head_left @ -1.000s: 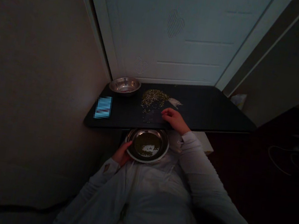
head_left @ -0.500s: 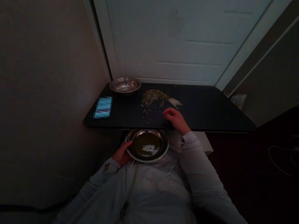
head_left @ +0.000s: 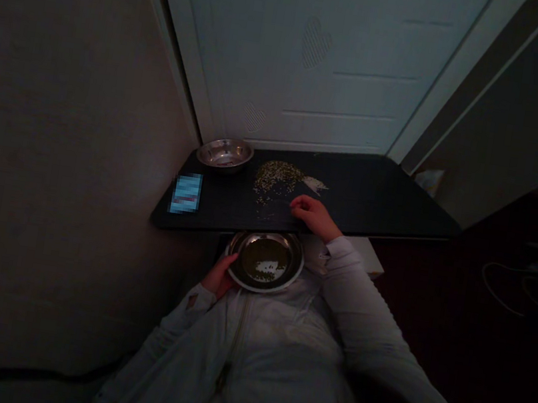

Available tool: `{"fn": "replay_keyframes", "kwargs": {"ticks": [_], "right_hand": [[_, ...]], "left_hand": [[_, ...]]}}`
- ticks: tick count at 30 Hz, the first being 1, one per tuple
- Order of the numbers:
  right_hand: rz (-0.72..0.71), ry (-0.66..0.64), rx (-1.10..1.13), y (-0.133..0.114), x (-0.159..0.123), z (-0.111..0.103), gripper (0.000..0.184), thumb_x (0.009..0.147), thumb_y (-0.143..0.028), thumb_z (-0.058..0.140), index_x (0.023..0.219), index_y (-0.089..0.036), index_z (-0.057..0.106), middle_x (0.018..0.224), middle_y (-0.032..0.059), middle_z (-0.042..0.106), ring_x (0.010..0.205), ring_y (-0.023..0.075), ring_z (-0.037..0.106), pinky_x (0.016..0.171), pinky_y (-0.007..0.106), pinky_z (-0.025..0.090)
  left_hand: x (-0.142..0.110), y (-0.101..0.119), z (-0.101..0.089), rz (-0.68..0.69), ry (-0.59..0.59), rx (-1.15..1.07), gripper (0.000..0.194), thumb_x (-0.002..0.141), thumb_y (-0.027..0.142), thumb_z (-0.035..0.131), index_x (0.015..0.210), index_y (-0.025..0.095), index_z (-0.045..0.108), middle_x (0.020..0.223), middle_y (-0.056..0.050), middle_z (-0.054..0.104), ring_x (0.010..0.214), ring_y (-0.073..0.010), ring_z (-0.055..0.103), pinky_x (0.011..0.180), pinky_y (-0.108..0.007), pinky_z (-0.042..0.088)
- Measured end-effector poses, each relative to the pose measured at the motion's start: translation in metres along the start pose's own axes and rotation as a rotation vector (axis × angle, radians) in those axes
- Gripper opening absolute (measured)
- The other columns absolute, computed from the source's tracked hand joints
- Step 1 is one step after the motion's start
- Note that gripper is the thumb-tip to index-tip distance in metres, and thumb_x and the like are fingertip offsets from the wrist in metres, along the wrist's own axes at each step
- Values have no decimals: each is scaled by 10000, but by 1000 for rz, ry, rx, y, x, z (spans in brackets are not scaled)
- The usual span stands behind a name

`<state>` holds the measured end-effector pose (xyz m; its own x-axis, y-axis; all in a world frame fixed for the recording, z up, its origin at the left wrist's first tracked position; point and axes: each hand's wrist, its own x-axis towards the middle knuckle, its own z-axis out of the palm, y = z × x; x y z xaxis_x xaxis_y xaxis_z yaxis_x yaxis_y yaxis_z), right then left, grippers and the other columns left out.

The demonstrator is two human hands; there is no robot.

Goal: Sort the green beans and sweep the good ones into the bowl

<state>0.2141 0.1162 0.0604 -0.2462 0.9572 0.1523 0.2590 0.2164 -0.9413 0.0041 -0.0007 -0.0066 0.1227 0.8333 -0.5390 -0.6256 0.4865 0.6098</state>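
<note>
My left hand (head_left: 220,276) is closed on the left rim of a round metal bowl (head_left: 296,263), which sits at my lap just below the table edge. Small green beans (head_left: 257,252) cover much of its bottom, leaving one bright bare patch. Over the table, my right hand (head_left: 315,215) has its fingers bent and pinched together; what they hold, if anything, is too small to make out. Just beyond it lies a mixed heap of green beans and pale grains (head_left: 277,176), thinning out toward me. A smaller pile of white grains (head_left: 316,185) touches its right side.
A second metal bowl (head_left: 225,154) stands at the back left of the black table (head_left: 381,198). A blurred blue item (head_left: 186,192) lies near the left edge. Behind the table is a white door (head_left: 362,54). Under the front edge a white box (head_left: 366,256) shows.
My right hand has shifted very slightly left, and its fingers have drawn closer together. A few grains nearest the table's front look moved. My left hand and the bowl stay put.
</note>
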Motion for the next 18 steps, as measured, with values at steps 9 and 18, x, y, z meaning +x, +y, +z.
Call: {"fn": "replay_keyframes", "kwargs": {"ticks": [9,18], "right_hand": [[-19,-167,1,2,-1,1,165,570,-244,546,708,-154,541,555,-58,483,541,73,426,564,222,328],[-11,-132,10,-1,0,-1,175,556,-242,556,705,-155,532,549,-60,475,539,74,424,573,228,330]], "left_hand": [[5,-2,-6,-1,-37,-12,382,730,248,507,1096,141,531,1011,-84,646,1080,-232,486,945,-354,355],[2,-1,-3,-22,-11,6,346,757,255,467,1077,147,542,964,-65,666,1061,-212,505,949,-349,345]]}}
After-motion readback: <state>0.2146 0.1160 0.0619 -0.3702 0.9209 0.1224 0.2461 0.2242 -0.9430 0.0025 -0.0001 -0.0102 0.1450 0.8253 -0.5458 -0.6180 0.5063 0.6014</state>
